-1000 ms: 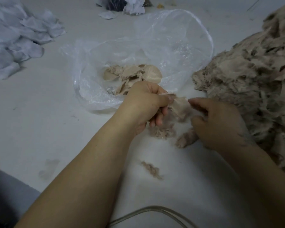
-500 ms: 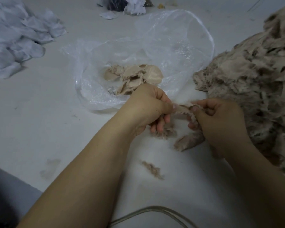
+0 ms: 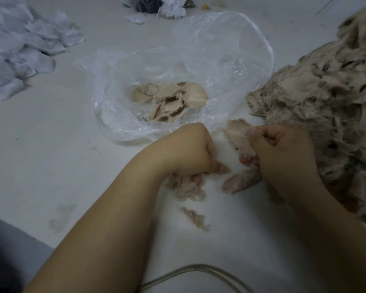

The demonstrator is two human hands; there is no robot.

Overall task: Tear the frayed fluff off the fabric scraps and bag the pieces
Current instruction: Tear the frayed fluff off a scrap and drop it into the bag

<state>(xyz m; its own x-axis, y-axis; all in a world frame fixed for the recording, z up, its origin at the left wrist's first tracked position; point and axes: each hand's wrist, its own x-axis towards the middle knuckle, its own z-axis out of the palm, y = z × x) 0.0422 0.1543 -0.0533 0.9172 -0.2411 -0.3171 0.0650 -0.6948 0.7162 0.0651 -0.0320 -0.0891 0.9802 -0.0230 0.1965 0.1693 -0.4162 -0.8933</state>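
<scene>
**Two hands pulling fluff from a beige fabric scrap beside an open plastic bag**

Seen from above, two bare forearms reach in from the bottom edge onto a white surface (image 3: 51,161). The right hand (image 3: 283,157) is curled round a beige fabric scrap (image 3: 238,134), pinching it between thumb and fingers; the scrap's smooth rounded end sticks up and to the left from the grip. A second, fuzzier beige piece (image 3: 239,182) pokes out below the same hand, and it is not clear whether the hand grips it or it lies on the surface.

The left hand (image 3: 186,153) sits just to the left, apart from the right hand, with a gap of bare surface between them. Its fingers are curled under into a fist, and a clump of torn fluff (image 3: 186,188) spreads out from beneath them, held or pressed against the surface. A small loose wisp of fluff (image 3: 193,217) lies on the surface nearer the person.

Just beyond the hands lies a clear plastic bag (image 3: 230,49), mouth open and crumpled wide. Inside it is a small cluster of cleaned beige pieces (image 3: 171,100).

To the right, a large pile of frayed beige scraps (image 3: 325,98) rises along the frame's edge, close against the right hand and wrist. At far left is a heap of white scraps (image 3: 19,49). At the top edge lie some crumpled white and dark bits (image 3: 156,6). A thin cable (image 3: 194,268) arcs across the bottom, between the forearms.
</scene>
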